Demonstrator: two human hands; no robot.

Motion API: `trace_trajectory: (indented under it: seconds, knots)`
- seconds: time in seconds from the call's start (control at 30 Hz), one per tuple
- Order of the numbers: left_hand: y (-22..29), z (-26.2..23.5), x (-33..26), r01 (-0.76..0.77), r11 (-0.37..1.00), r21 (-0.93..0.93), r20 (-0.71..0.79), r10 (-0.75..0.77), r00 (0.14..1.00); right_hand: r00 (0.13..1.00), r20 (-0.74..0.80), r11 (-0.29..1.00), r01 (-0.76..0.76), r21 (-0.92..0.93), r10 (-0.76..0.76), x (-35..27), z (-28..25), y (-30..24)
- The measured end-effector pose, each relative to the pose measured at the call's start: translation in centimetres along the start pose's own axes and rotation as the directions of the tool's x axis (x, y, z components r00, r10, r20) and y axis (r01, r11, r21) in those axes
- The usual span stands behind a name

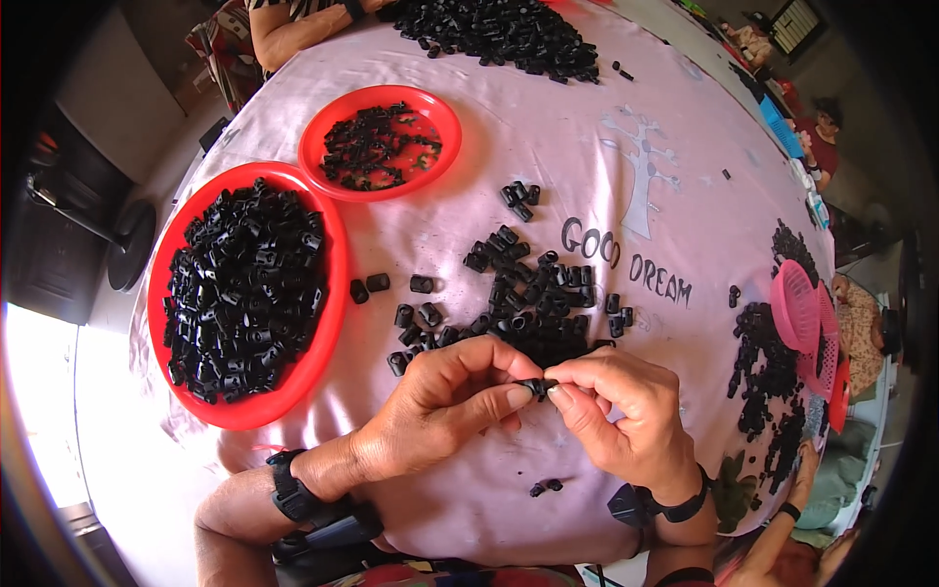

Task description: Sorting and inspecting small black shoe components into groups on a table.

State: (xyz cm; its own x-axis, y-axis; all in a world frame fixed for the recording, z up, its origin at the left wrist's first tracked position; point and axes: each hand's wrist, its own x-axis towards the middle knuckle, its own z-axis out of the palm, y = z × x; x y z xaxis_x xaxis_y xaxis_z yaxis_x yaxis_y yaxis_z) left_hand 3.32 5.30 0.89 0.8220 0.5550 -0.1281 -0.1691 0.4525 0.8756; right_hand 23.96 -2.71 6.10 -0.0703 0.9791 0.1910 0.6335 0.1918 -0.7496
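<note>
While my left hand point(435, 403) pinches a small black part point(537, 387) between thumb and fingers, my right hand point(626, 406) grips its other side with thumb and fingertips, so both hands are closed on the same bit of work. It sits off the cloth, right in front of me, and my fingers hide much of it. Just beyond, a loose pile of short black cylinders point(533, 303) spreads over the pink tablecloth point(685, 391), and 2 tiny black bits point(545, 486) lie on the cloth nearer to me.

To my left stands the bigger red basin point(338, 274), oval to my eye, heaped nearly to its rim with glossy black pieces point(245, 293). Touching or almost touching its far side is a smaller red dish point(448, 147); it holds a thin scatter of finer black pieces point(367, 142), with bare red bottom showing between them and toward the right.

Over on the right edge of the table is a pink basket point(797, 305), with more black parts point(768, 357) strewn beside it; I cannot tell what is inside. Across the table, a large black heap point(499, 37) lies straight on the cloth, next to another person's forearm point(298, 34).
</note>
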Motion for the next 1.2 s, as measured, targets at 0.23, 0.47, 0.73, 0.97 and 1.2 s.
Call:
trace_trajectory:
  seconds: [0.23,0.47,0.73,0.97,1.2]
  knots:
    - [-0.4,-0.1,-0.7,0.035,0.999,0.024,-0.067,-0.034,0.997,0.990,-0.078,0.992,0.121,0.024,-0.119,-0.3,1.4,1.0]
    - [0.4,-0.5,-0.7,0.116,0.993,0.005,-0.137,-0.114,0.984,0.957,-0.250,0.974,-0.186,-0.133,0.148,-0.4,-2.4,3.5]
    - [0.5,0.2,0.2,0.079,0.997,-0.021,-0.107,-0.081,0.991,0.784,-0.504,0.279,-0.607,-0.744,0.362,-4.7,-14.1,13.4]
    - [0.7,-0.2,-0.1,0.097,0.995,-0.004,-0.120,-0.097,0.988,0.816,0.331,0.865,-0.501,0.000,0.473,-1.4,-8.3,3.1]
    - [0.5,-0.4,-0.3,0.109,0.994,0.021,-0.125,-0.105,0.987,0.709,0.702,0.986,0.056,-0.158,0.072,-2.1,-1.4,0.9]
